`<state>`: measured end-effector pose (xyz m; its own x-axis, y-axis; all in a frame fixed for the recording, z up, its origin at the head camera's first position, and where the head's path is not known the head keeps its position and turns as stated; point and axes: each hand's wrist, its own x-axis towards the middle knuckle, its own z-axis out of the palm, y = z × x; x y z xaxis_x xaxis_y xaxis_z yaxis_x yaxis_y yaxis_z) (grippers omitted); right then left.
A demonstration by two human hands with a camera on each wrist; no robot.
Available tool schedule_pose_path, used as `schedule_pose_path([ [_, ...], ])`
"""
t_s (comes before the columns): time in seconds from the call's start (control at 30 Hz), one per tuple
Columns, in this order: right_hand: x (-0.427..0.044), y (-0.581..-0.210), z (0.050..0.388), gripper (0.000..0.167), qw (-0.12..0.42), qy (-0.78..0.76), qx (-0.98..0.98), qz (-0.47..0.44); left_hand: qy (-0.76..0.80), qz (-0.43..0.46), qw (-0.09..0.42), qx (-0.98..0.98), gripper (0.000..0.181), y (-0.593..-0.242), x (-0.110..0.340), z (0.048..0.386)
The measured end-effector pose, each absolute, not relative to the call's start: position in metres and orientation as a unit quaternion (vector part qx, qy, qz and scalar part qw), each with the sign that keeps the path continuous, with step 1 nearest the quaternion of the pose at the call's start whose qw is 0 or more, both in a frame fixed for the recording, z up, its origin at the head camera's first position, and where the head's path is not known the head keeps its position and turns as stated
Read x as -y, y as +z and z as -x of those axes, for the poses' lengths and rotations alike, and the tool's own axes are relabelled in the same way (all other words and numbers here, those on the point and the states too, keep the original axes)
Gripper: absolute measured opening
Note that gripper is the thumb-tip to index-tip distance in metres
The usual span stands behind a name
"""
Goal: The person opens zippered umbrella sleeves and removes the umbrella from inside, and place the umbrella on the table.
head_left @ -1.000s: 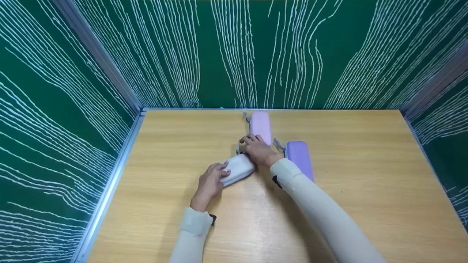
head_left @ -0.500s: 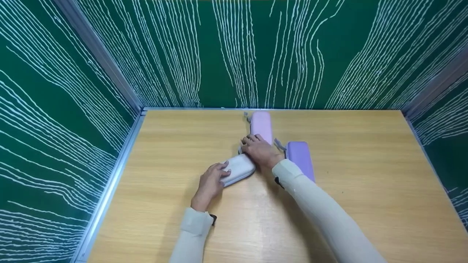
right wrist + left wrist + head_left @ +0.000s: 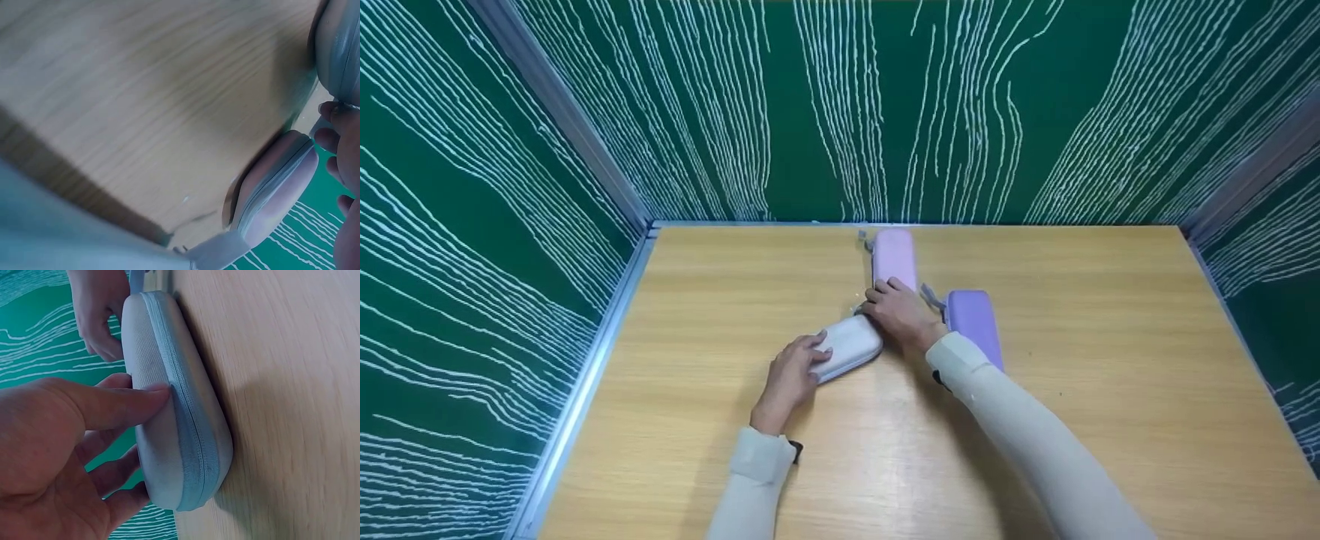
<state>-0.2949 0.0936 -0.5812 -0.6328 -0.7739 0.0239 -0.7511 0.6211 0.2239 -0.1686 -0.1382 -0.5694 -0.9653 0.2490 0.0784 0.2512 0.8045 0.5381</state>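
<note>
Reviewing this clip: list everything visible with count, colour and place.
White oblong zippered case: 1, white, centre.
Pink oblong case: 1, pink, far edge.
Purple oblong case: 1, purple, right of the others.
Grey straps: 2 clear, grey, left sides of pink and purple cases.
Light-brown wood-grain table: 1, light brown, beneath cases.
Green panels with white wavy lines: 3, green, left, back, right.
Grey metal bars: several, grey, along edges.
Pale-grey long sleeves: 2, pale grey, both arms.
Black wrist pieces: 2, black, at cuffs.
Left grip: 1 bare hand, pinching the white case's near end.
Right grip: 1 bare hand, at its far end, hold unclear.
</note>
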Motion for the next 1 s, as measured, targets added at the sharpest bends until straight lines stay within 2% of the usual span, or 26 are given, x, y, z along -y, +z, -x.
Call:
schedule_pose_path([
  [0.27,-0.102,-0.583,0.287,0.036,0.087,-0.089,0.898,-0.421,-0.279,0.136,0.004,0.951,0.045,-0.569,0.138,0.168],
  [0.47,-0.105,-0.580,0.282,0.042,0.044,-0.106,0.905,-0.410,-0.293,0.128,-0.003,0.948,0.044,-0.569,0.138,0.169],
  [0.57,-0.106,-0.578,0.279,0.039,0.039,-0.120,0.905,-0.406,-0.301,0.124,0.000,0.945,0.043,-0.569,0.138,0.168],
  [0.87,-0.111,-0.581,0.269,0.014,0.116,-0.108,0.899,-0.409,-0.295,0.121,0.014,0.948,0.041,-0.570,0.135,0.165],
  [1.0,-0.113,-0.583,0.264,0.008,0.140,-0.095,0.897,-0.408,-0.290,0.120,0.022,0.949,0.041,-0.569,0.134,0.162],
])
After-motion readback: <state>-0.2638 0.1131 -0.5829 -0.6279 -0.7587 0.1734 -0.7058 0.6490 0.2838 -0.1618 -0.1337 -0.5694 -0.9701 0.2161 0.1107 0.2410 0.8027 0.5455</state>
